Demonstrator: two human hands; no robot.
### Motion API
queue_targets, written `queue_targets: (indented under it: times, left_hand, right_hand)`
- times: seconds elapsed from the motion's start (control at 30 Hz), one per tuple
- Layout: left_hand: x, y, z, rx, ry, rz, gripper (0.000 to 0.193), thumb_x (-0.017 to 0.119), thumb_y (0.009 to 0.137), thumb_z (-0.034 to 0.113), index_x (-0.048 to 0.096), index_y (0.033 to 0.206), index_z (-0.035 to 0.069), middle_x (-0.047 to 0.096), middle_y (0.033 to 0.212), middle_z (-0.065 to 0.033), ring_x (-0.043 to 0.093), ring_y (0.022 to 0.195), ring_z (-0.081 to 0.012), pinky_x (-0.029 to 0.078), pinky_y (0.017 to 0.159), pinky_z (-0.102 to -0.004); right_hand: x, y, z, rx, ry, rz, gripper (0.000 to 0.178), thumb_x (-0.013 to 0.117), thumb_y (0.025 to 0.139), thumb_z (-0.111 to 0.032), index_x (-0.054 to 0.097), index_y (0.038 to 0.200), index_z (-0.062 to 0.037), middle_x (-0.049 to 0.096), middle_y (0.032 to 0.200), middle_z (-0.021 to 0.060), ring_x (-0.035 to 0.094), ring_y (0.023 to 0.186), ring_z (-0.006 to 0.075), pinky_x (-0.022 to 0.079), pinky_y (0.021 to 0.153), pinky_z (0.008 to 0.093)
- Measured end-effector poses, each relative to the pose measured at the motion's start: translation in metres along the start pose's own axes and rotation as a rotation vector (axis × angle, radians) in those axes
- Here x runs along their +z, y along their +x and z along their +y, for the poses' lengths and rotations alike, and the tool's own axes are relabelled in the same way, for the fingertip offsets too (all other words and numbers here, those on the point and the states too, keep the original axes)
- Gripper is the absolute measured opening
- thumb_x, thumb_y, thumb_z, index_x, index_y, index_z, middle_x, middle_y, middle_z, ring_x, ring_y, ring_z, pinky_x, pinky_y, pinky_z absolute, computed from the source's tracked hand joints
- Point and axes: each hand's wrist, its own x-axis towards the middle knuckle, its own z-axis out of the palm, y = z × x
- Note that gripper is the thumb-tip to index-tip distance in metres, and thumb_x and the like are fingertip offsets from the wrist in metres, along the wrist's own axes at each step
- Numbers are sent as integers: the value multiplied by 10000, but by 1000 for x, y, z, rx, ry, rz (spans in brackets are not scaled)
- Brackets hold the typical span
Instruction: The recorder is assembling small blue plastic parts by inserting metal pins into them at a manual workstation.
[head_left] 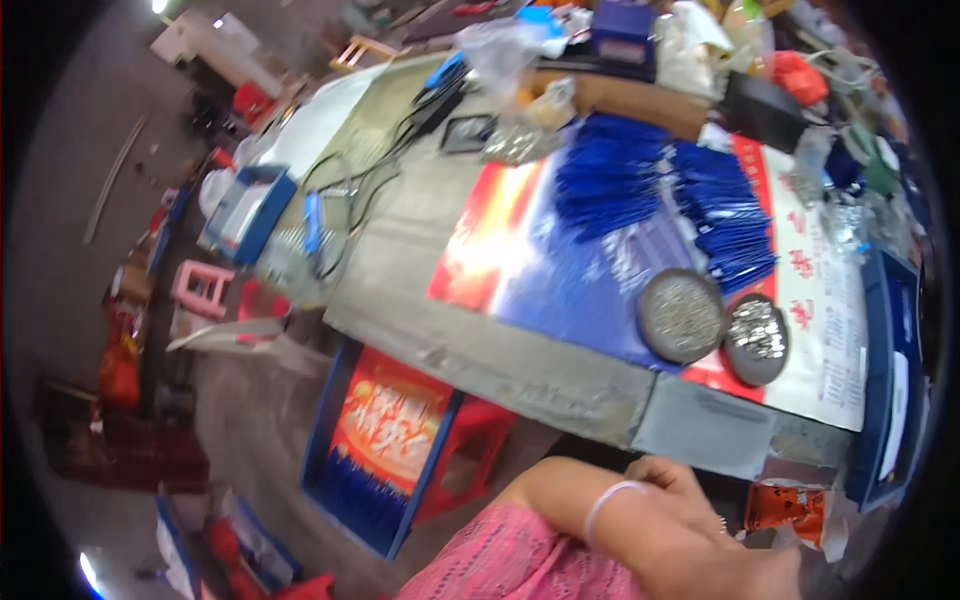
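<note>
My two hands meet at the bottom of the view, below the table's front edge. My left hand (672, 482) has a white bracelet on its wrist and a pink sleeve behind it, with its fingers curled. Lower down, my right hand (735, 560) partly overlaps it; what either hand holds is hidden. An orange packet (786, 506) lies just right of them. On the table above stand two round dark dishes, the left dish (682, 315) full of tiny metal parts and the right dish (757, 340) holding larger shiny pieces. Behind them lie rows of blue strips (612, 172).
A red and blue poster (520, 250) covers the grey table (480, 350). Black cables (360, 180) and a blue box (246, 208) sit at its left end. Under the table are a blue crate (385, 440) and a red stool (480, 440); a pink stool (202, 286) stands on the floor.
</note>
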Motion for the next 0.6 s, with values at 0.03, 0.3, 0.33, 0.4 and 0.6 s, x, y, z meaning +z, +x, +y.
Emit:
queue_targets:
  times: [0.03, 0.3, 0.33, 0.4, 0.6]
  left_hand:
    - [0, -4, 0, -39, -10, -19, 255, 525, 930, 207, 638, 996, -11, 661, 930, -149, 640, 810, -313, 511, 672, -384]
    - [-103, -51, 60, -744, 1063, 137, 151, 588, 821, 79, 640, 954, 29, 642, 854, -86, 623, 745, -196, 486, 631, -319]
    - [-118, -51, 65, -1000, 1179, 389, 178, 586, 795, 40, 631, 965, 5, 641, 874, -94, 613, 732, -170, 476, 627, -298]
    - [-178, -79, 68, -764, 1605, 369, 206, 595, 795, 39, 625, 996, 8, 623, 857, -103, 593, 696, -177, 468, 620, -281]
    - [-261, -126, 58, -789, 2185, 122, 149, 622, 780, 113, 601, 909, 39, 564, 823, -118, 575, 801, -290, 469, 685, -381]
  right_hand:
    - [3, -1, -3, -38, -50, -21, 69, 579, 865, -61, 567, 902, -4, 574, 849, 17, 519, 793, 57, 443, 685, 225]
    - [-10, 3, -3, -449, -489, -9, 177, 574, 908, -187, 531, 911, -15, 566, 793, 42, 554, 738, 67, 464, 642, 239]
    - [-15, 3, -6, -216, -461, -127, 190, 572, 910, -195, 521, 892, -13, 568, 768, 36, 556, 673, 66, 468, 594, 234]
    - [-7, 4, -11, -179, -376, -117, 189, 600, 891, -182, 540, 874, -3, 573, 744, 18, 555, 681, 59, 447, 573, 237]
    - [3, -2, -12, -462, -692, -150, 219, 570, 886, -204, 521, 892, 9, 588, 804, 147, 609, 722, 290, 473, 635, 355]
